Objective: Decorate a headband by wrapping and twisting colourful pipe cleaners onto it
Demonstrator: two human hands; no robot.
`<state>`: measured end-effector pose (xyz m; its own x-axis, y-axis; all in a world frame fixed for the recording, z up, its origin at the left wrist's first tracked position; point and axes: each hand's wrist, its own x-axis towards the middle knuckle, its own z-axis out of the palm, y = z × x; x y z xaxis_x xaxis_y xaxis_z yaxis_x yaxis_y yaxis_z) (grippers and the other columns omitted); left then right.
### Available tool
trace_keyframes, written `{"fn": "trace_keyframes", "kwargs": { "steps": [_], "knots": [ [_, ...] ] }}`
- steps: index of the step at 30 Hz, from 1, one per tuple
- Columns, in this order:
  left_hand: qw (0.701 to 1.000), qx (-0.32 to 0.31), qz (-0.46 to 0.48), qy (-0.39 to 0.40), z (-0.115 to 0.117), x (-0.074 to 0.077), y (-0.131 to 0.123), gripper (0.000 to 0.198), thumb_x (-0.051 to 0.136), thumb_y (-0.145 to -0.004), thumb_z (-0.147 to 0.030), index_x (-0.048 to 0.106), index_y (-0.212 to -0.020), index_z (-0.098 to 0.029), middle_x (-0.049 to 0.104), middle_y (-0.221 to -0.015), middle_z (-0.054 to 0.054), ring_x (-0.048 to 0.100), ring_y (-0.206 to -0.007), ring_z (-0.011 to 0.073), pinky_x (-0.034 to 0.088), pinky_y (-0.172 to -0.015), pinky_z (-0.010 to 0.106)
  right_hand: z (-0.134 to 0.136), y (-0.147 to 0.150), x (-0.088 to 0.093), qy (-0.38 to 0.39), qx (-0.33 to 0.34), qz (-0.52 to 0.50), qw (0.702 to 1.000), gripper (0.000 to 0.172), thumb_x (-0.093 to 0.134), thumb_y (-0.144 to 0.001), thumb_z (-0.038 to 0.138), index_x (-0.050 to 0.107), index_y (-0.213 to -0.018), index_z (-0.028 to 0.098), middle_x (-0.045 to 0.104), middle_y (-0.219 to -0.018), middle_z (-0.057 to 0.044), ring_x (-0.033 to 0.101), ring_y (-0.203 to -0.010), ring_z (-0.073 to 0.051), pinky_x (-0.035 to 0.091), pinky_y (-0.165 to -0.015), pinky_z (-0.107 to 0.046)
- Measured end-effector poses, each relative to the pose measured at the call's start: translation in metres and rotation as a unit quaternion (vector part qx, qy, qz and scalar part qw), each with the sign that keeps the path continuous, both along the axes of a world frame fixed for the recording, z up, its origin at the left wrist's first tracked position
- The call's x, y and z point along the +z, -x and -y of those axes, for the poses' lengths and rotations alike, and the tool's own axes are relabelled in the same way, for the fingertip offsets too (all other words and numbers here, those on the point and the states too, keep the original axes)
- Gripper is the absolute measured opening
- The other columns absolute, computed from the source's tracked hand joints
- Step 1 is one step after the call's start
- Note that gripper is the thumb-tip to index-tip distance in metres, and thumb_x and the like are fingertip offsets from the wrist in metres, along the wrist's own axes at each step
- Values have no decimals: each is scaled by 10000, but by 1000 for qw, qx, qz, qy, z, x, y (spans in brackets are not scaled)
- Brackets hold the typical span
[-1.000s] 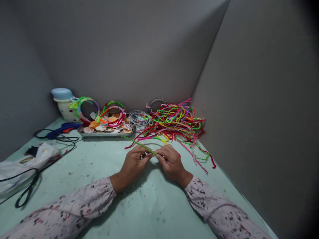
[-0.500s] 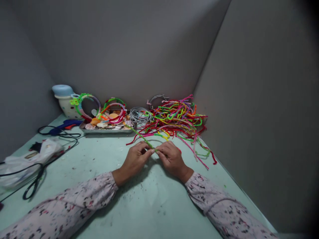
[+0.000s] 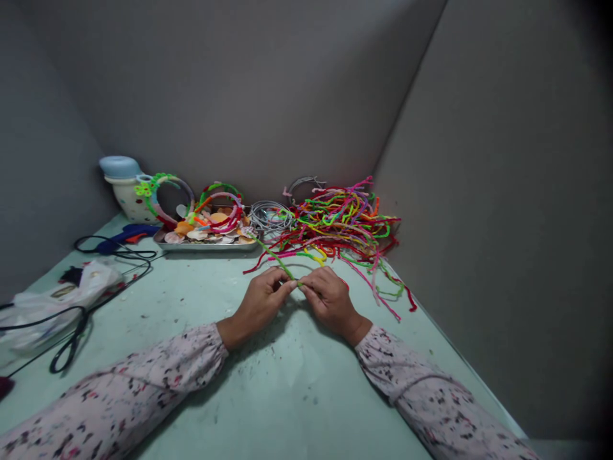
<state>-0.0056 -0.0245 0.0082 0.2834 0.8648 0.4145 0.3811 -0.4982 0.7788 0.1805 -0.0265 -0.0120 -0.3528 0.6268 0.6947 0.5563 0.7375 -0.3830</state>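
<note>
Pinching a green pipe cleaner (image 3: 274,257) at its lower end, the left hand (image 3: 258,305) and right hand (image 3: 330,303) meet low over the tabletop (image 3: 292,390); the strand slants up and away from them toward the near corner of a metal tray (image 3: 205,247). The fingers of both hands are drawn in narrow around the strand, so the step in hand looks like bending or twisting this single piece; any further shaping would call for shifting the pinch along it. Beyond the hands lies a tangled heap of colored pipe cleaners (image 3: 345,227), with a coil of wire (image 3: 271,216) just beside it; the tray carries seashells (image 3: 211,230) and pipe-cleaner rings (image 3: 220,204). Farther left are a blue glue gun (image 3: 127,234), black scissors (image 3: 71,348) and a plastic bag (image 3: 62,297). The strand's end is hidden inside the fingers (the backs of the hands face the camera), so the exact grip and any bend there are hard to make out; a dark red object (image 3: 4,386) is cut off by the left edge.
</note>
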Motion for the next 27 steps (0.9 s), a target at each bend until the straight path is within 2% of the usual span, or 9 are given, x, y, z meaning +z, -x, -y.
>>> {"fn": "trace_keyframes", "kwargs": {
  "steps": [16, 20, 27],
  "knots": [
    [985, -31, 73, 156, -3, -3, -2, 192, 577, -817, -308, 567, -694, -161, 494, -519, -57, 455, -490, 100, 351, -501, 218, -1, -1, -4, -27, 3, 49, 998, 136, 526, -927, 232, 656, -944, 197, 618, -833, -63, 521, -815, -205, 417, -747, -361],
    [985, -33, 71, 154, -4, -7, -1, 211, 571, -840, -345, 559, -727, -167, 500, -536, -58, 460, -494, 103, 355, -504, 220, -1, 0, -3, -21, -4, 36, 999, 131, 527, -930, 240, 651, -922, 200, 617, -825, -61, 525, -812, -206, 424, -745, -361],
    [993, -23, 56, 106, -3, -10, -1, 249, 498, -906, -382, 565, -781, -178, 510, -597, -50, 470, -545, 105, 362, -538, 220, -1, 3, -2, 1, -23, 7, 1000, 127, 529, -936, 251, 645, -930, 197, 625, -826, -58, 537, -824, -204, 432, -750, -357]
  ]
}}
